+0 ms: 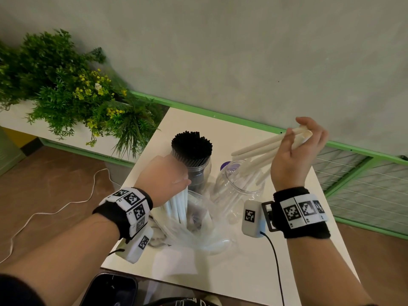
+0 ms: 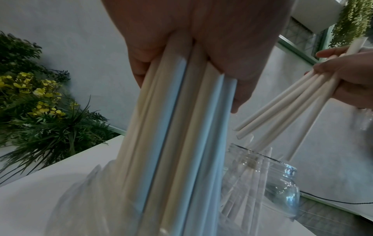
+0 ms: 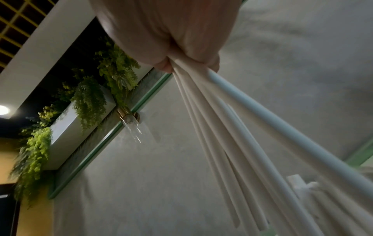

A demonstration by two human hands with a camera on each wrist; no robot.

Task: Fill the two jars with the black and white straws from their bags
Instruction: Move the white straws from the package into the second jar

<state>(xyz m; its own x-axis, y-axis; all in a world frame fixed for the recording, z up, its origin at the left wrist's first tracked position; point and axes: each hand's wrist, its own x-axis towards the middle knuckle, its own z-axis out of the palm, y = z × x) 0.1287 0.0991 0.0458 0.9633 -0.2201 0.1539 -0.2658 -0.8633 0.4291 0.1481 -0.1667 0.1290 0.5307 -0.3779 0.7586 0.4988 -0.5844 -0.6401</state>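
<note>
At the centre of the head view our left hand [image 1: 164,180] gripped a bundle of white straws [image 1: 177,205], fingers curled round their tops, the lower ends standing in a clear plastic bag [image 1: 198,230] on the white table [image 1: 242,272]. To the right our right hand [image 1: 295,151] pinched a fan of white straws [image 1: 258,149] at one end, their free ends slanting down over the mouth of the clear jar [image 1: 236,184], which already held several white straws. Just left of it, above our left hand, stood the other jar [image 1: 199,171], packed with black straws [image 1: 191,144]. Green plants [image 1: 66,89] filled the upper left.
</note>
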